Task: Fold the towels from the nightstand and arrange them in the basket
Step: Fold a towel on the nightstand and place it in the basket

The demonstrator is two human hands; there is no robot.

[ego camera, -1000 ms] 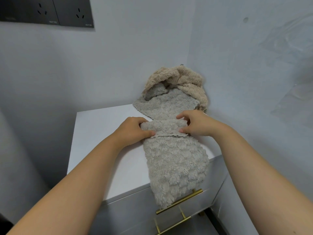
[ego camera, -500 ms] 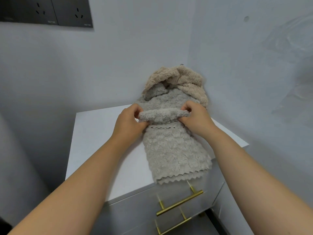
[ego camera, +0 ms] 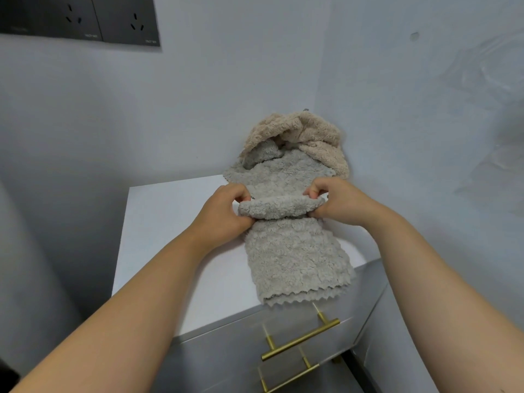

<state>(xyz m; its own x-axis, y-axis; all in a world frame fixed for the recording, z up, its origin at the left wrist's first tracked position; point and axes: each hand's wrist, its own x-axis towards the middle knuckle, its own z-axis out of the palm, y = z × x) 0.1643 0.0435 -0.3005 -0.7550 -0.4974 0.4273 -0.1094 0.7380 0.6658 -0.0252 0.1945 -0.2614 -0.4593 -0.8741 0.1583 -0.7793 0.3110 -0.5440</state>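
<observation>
Two bare forearms reach in from the lower corners of the frame toward the centre, where the left hand (ego camera: 224, 214) and right hand (ego camera: 340, 202) each pinch one end of a raised fold in a grey towel (ego camera: 295, 259), fingers curled over the top. The towel lies on the white nightstand (ego camera: 170, 222), its zigzag hem hanging just over the front edge above a brass drawer handle (ego camera: 300, 340). Behind it, in the wall corner, a beige towel (ego camera: 312, 131) is heaped over what appears to be more grey cloth. Dark wall sockets (ego camera: 85, 18) sit at upper left.
</observation>
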